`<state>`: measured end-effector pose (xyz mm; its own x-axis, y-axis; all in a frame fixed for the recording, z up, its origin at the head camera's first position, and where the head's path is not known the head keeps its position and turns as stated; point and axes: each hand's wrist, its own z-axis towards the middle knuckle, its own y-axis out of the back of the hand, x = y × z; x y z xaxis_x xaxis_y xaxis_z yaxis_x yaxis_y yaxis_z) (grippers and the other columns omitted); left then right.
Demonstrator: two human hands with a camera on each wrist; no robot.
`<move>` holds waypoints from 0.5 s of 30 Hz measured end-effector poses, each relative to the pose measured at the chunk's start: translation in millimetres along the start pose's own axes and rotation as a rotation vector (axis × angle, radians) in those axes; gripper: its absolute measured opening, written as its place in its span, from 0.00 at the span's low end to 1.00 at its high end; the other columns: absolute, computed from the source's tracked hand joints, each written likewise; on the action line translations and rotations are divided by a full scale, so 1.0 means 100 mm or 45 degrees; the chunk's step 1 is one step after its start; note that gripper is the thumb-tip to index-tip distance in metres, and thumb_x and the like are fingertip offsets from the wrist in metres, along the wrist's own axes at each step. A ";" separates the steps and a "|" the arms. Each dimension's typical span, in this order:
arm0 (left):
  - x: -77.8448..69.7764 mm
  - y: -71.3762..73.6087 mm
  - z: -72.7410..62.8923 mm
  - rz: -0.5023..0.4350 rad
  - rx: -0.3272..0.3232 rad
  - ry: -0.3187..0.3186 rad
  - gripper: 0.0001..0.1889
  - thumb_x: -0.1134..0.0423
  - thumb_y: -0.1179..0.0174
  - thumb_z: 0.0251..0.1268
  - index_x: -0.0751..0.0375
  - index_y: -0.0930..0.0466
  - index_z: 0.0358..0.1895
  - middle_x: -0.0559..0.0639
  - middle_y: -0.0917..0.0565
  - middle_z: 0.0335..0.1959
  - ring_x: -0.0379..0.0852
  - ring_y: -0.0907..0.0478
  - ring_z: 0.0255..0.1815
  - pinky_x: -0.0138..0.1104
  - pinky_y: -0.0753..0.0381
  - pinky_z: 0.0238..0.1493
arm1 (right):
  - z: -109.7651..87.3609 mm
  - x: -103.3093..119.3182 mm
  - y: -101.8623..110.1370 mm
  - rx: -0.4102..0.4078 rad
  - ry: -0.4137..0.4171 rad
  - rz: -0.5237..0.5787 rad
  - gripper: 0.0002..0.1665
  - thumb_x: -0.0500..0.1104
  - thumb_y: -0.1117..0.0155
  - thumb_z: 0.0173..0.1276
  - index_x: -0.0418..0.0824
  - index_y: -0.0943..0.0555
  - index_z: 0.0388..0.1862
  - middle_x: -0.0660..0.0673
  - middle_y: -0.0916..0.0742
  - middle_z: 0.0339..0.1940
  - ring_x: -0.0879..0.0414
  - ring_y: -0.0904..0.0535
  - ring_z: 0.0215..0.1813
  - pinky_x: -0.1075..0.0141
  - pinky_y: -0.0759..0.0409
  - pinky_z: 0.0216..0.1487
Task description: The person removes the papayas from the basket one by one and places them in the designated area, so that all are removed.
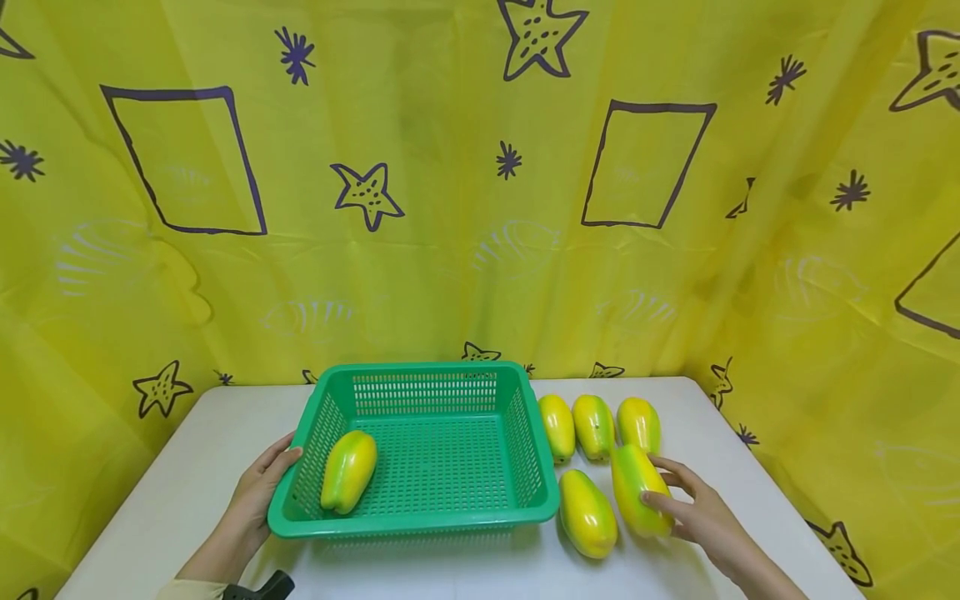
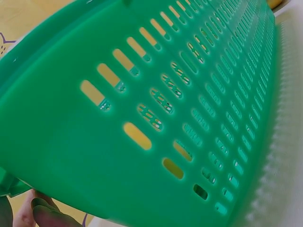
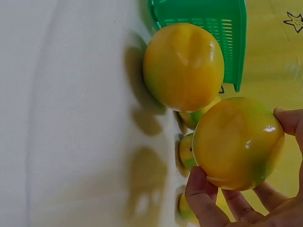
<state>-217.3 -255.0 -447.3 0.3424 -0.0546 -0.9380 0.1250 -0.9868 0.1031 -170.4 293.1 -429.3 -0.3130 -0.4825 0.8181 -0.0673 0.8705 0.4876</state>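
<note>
A green plastic basket (image 1: 442, 521) with slotted walls stands on the table, and one yellow-green papaya (image 1: 349, 472) lies inside it at the left. My left hand (image 1: 258, 487) grips the basket's left rim; in the left wrist view its fingers (image 2: 49, 215) show under the rim beside the slotted wall (image 2: 118, 156). My right hand (image 1: 693, 508) holds another papaya (image 1: 639, 492) between thumb and fingers. In the right wrist view this held papaya (image 3: 239, 142) is raised off the table, its shadow falling apart from it. Next to it lies a loose papaya (image 1: 588, 514).
Behind the held papaya, a row of three papayas (image 1: 594, 427) lies on the white table (image 1: 420, 575), right of the basket. A yellow curtain (image 1: 442, 283) with drawn stars hangs round the table's back and sides. A dark band (image 1: 258, 587) circles the left wrist.
</note>
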 end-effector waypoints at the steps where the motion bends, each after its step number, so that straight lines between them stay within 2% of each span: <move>1: 0.00 0.00 0.00 -0.003 0.003 -0.002 0.39 0.42 0.50 0.73 0.54 0.52 0.80 0.63 0.46 0.78 0.41 0.30 0.59 0.22 0.22 0.43 | 0.00 -0.01 -0.01 0.002 0.000 0.005 0.45 0.53 0.35 0.68 0.38 0.43 0.76 0.26 0.33 0.69 0.41 0.25 0.58 0.54 0.18 0.44; 5: 0.01 0.02 0.00 0.001 0.015 -0.002 0.39 0.42 0.50 0.73 0.54 0.52 0.80 0.63 0.45 0.77 0.31 0.27 0.48 0.23 0.21 0.44 | -0.01 -0.04 -0.03 0.003 -0.014 0.021 0.46 0.54 0.35 0.67 0.38 0.43 0.76 0.25 0.34 0.69 0.41 0.25 0.58 0.55 0.18 0.44; 15: 0.02 0.03 0.00 -0.010 0.025 -0.002 0.40 0.41 0.49 0.72 0.54 0.51 0.79 0.62 0.45 0.77 0.27 0.28 0.44 0.24 0.22 0.44 | 0.03 -0.12 -0.08 0.021 -0.041 0.009 0.44 0.53 0.36 0.69 0.36 0.43 0.75 0.24 0.34 0.68 0.38 0.26 0.59 0.51 0.18 0.46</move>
<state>-216.4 -257.6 -448.9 0.3401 -0.0467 -0.9392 0.1094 -0.9900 0.0889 -168.7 292.2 -443.3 -0.3441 -0.4731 0.8110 -0.0805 0.8754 0.4766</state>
